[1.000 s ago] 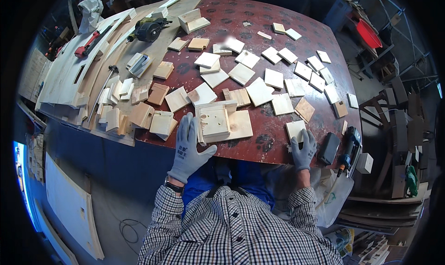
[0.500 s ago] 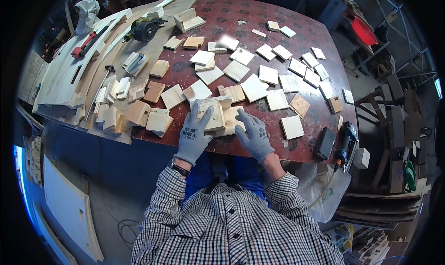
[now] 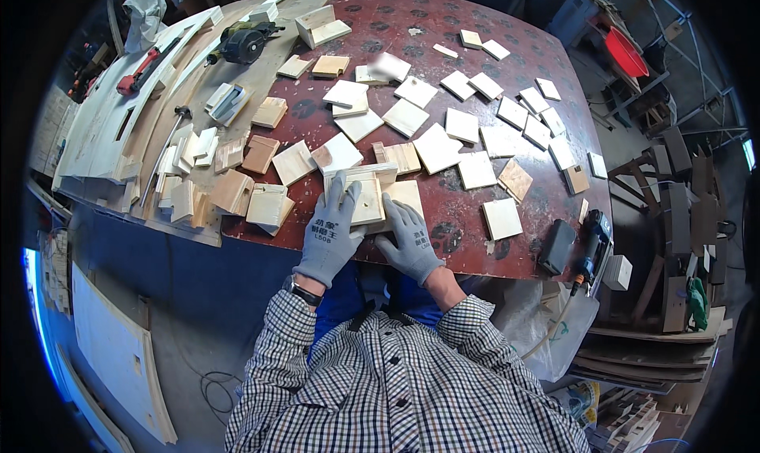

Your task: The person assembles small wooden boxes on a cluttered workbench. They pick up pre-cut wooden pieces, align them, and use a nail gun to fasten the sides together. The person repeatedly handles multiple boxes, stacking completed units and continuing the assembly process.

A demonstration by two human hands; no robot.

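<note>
Since the earlier frame, the right hand (image 3: pixel 411 237) has been brought from the lower right edge of the table across to the middle, where it is now placed beside the left hand (image 3: pixel 332 235). Both gloved hands are laid flat, with fingers spread, on a small wooden assembly (image 3: pixel 368 197) of pale square pieces, which is located at the near edge of the red-brown table (image 3: pixel 443 9), just below the centre of the frame. Nothing is gripped; the assembly is only pressed from above. Many loose wooden squares (image 3: pixel 467 148) are scattered in the upper right part. A cordless drill (image 3: pixel 590 243) is seen at the right edge, and a power tool (image 3: pixel 241 43) in the upper left.
</note>
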